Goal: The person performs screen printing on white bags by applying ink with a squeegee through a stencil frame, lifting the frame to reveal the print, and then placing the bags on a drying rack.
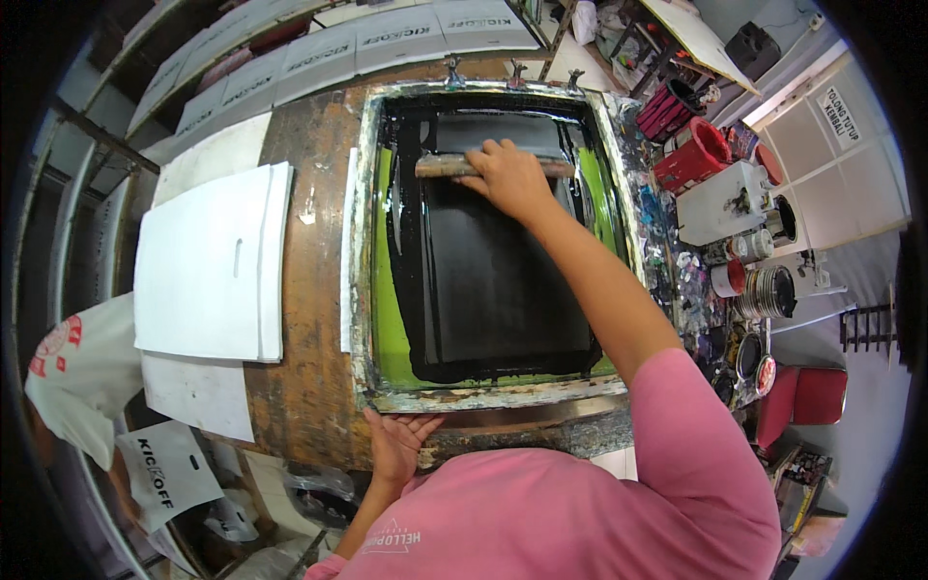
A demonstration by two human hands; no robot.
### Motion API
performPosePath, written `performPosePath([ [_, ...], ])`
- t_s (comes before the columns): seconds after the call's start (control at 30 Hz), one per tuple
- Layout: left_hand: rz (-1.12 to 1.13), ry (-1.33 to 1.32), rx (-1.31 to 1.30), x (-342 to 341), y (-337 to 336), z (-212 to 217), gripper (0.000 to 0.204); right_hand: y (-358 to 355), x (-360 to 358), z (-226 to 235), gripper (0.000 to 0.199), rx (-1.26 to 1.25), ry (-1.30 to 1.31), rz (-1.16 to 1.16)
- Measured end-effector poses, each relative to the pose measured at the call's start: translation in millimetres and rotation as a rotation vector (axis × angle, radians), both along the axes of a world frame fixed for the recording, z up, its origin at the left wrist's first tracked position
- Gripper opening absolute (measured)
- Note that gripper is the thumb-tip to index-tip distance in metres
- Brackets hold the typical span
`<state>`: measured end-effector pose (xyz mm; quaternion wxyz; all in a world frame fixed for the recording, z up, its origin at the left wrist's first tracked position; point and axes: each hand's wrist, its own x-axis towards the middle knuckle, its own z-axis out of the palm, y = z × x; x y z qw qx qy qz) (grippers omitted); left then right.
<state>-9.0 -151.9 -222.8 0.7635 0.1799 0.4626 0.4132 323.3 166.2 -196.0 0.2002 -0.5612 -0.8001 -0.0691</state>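
Note:
My right hand (509,179) grips the wooden handle of a squeegee (443,166) near the far end of a screen-printing frame (503,396). Black ink (498,280) covers most of the mesh, with green strips (394,338) showing along its sides. At the frame's near left corner, my left hand (398,447) rests palm up, its fingers stretched along the near edge and its thumb by the corner. Clamps (517,72) stand at the frame's far edge. A white sheet edge (346,261) shows beside the frame; whatever lies beneath the mesh is hidden.
A stack of white bags (208,266) lies left on the worn wooden table (314,242). Printed bags line a rack (387,43) behind. Ink cans (768,290) and a red bucket (694,155) crowd the right. Another person's sleeve (92,372) and a printed bag (166,474) show at left.

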Motion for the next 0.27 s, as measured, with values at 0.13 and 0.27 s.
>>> performPosePath([
  [0.13,-0.009,-0.031,0.018,-2,2,-3,0.112,23,5,12,0.047,-0.041,-0.046,-0.022],
  [0.27,-0.018,-0.063,0.041,-4,4,-9,0.109,11,9,37,0.058,-0.214,-0.060,-0.028],
])
